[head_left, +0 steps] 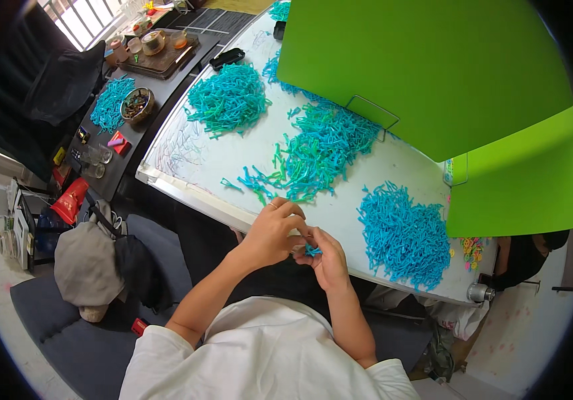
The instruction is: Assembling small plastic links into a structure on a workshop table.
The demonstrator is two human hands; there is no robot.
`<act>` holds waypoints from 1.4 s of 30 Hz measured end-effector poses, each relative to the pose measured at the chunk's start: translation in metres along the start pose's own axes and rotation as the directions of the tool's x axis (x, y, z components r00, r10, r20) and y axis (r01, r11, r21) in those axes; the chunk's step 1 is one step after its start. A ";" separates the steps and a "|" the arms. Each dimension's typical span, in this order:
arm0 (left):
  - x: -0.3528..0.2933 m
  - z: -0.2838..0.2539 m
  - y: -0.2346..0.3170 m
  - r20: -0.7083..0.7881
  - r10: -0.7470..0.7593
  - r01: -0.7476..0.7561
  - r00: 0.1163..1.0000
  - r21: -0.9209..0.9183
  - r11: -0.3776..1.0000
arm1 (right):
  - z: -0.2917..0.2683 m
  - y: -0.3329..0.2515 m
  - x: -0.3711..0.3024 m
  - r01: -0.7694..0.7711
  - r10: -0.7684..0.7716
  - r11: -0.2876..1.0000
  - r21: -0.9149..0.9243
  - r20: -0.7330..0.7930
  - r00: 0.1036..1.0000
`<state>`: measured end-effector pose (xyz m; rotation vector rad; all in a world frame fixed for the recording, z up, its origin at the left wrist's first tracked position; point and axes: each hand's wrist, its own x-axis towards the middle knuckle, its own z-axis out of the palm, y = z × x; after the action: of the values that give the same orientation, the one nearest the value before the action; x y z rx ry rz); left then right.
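Observation:
My right hand [330, 261] is closed around one or more small blue plastic pieces [312, 251], just off the table's near edge. Close against it, my left hand [272, 232] has its fingers bent and thumb turned toward the right hand; a ring shows on one finger. Whatever the left fingers pinch is hidden. Right beyond the left hand, loose green and blue pieces [260, 181] trail from a mixed blue-green heap [323, 147]. A blue heap [403, 237] lies to the right, and a teal heap [228, 99] farther back on the left.
The white table [186, 150] has a raised metal edge. Large green boards [426, 67] stand over its far right side, with a wire stand [374, 115] beneath. Small colourful pieces [471, 253] lie at the right end. A dark side table [146, 127] holds a bowl [138, 105] and tea things.

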<state>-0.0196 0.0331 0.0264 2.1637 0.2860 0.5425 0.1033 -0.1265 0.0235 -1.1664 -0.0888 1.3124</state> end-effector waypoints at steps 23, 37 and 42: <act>-0.001 0.008 -0.006 0.141 -0.595 0.608 0.791 -0.285 0.741 | -0.018 0.014 0.031 0.210 -0.263 0.960 -0.187 -0.333 0.906; -0.033 -0.023 -0.051 -0.581 -0.278 0.503 0.765 0.271 0.820 | -0.040 0.013 -0.001 0.084 -0.058 0.984 0.157 -0.163 0.985; -0.019 -0.051 -0.053 -0.498 -0.017 0.312 0.867 0.515 0.798 | -0.008 0.011 0.001 0.043 -0.036 0.999 0.034 -0.191 0.981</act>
<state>-0.0611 0.0935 0.0059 2.5209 1.0321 0.9795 0.1016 -0.1324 0.0116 -1.2463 0.0523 1.1573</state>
